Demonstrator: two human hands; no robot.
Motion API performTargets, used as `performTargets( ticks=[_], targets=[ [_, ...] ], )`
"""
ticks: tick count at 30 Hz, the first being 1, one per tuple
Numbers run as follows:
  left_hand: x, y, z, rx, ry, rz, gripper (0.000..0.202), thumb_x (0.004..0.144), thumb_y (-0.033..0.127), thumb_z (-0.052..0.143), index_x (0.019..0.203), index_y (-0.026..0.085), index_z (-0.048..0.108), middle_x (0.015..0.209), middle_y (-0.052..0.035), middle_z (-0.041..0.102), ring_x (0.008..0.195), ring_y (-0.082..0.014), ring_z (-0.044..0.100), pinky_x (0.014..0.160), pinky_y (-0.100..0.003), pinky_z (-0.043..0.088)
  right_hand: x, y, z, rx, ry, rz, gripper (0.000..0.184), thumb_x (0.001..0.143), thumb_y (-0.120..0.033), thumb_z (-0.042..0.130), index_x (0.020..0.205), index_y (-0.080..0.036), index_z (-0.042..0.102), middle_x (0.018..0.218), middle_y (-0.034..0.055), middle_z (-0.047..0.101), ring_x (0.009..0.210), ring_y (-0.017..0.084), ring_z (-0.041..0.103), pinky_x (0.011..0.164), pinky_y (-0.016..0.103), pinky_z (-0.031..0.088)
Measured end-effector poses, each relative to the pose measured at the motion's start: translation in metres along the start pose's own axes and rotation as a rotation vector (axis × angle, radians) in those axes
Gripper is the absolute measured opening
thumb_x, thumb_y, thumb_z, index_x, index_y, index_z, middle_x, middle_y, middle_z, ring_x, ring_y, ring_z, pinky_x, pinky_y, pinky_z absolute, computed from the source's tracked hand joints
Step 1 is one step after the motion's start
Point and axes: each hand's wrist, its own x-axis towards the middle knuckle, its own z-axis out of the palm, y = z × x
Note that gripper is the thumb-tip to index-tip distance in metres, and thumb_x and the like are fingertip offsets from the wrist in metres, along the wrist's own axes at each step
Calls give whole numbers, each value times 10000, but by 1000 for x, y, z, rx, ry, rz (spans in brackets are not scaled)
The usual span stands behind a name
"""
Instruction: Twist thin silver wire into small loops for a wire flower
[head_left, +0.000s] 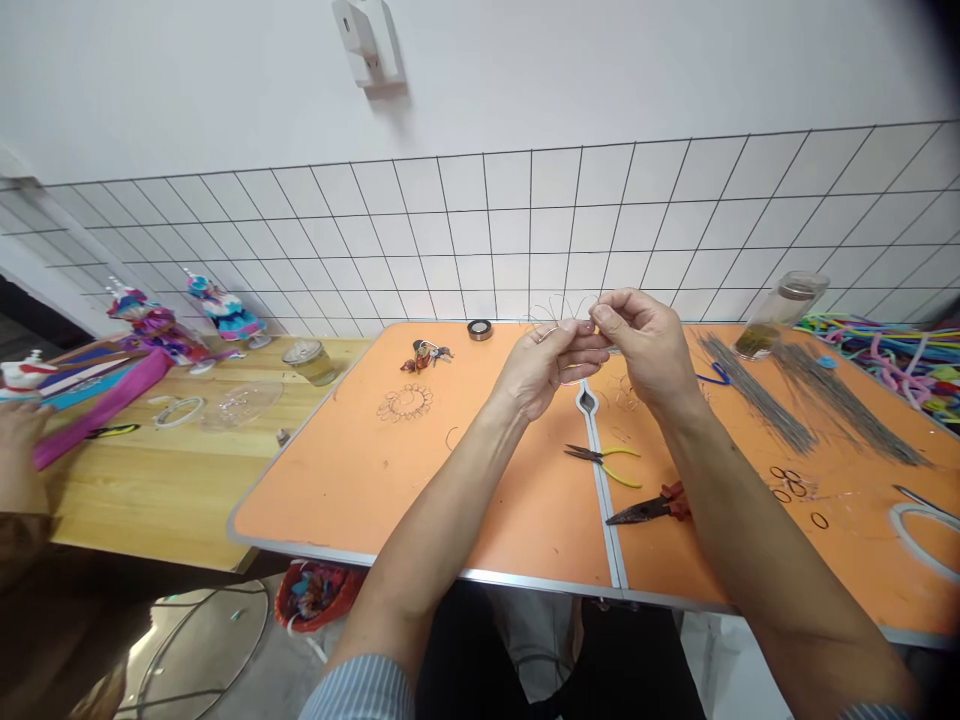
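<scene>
Both my hands are raised over the middle of the orange folding table (390,480), close together. My left hand (544,365) and my right hand (645,345) pinch a small piece of bent thin wire (559,312) whose loops fan out above my fingers. Yellow-handled pliers (607,460) and red-handled pliers (652,507) lie on the table just under my forearms. A finished flower-shaped wire loop (406,402) lies to the left.
Bundles of straight wires (757,395) and a glass jar (780,312) sit right, with coloured pipe cleaners (892,350) beyond. A tape roll (479,329) lies at the back. On the wooden table left are dolls (225,310), a glass (310,361) and another person's hand (19,445).
</scene>
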Motion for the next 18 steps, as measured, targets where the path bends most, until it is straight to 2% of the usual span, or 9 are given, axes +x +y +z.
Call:
performTargets(
  ticks=[3, 7, 11, 14, 18],
  targets=[
    [0, -6, -8, -1, 24, 47, 445, 892, 555, 1003, 987, 161, 819, 981, -94, 874, 851, -177, 832, 827, -291, 661, -1, 3, 3, -32, -5, 0, 288, 947, -495, 918, 910, -254, 764, 967, 50, 742, 917, 214, 681, 826, 361, 575],
    [-6, -9, -27, 38, 52, 35, 471, 870, 580, 999, 1057, 180, 835, 1061, -103, 885, 951, -199, 829, 928, -333, 649, -1, 7, 6, -66, -63, 38, 288, 952, -488, 900, 907, -253, 739, 937, 44, 759, 826, 192, 659, 758, 345, 566],
    [-14, -1, -46, 110, 98, 13, 570, 748, 586, 1065, 1080, 195, 816, 1115, -109, 895, 999, -219, 821, 1012, -384, 623, -1, 11, 7, -137, -133, 90, 180, 971, -366, 859, 893, -249, 746, 901, 36, 765, 786, 178, 642, 717, 331, 537],
    [-17, 3, -56, 205, 110, 14, 582, 714, 564, 1081, 1083, 202, 817, 1087, -98, 894, 963, -208, 815, 980, -381, 619, -2, 15, 9, -210, -177, 125, 146, 999, -283, 820, 880, -248, 743, 879, 31, 755, 765, 177, 634, 718, 346, 514],
    [-17, 2, -63, 397, 90, 93, 474, 768, 541, 1051, 996, 184, 839, 958, -76, 870, 865, -163, 775, 824, -293, 569, -6, 19, 13, -285, -252, 155, 161, 1008, -195, 795, 869, -250, 736, 871, 28, 754, 761, 185, 638, 736, 366, 509]
  ],
)
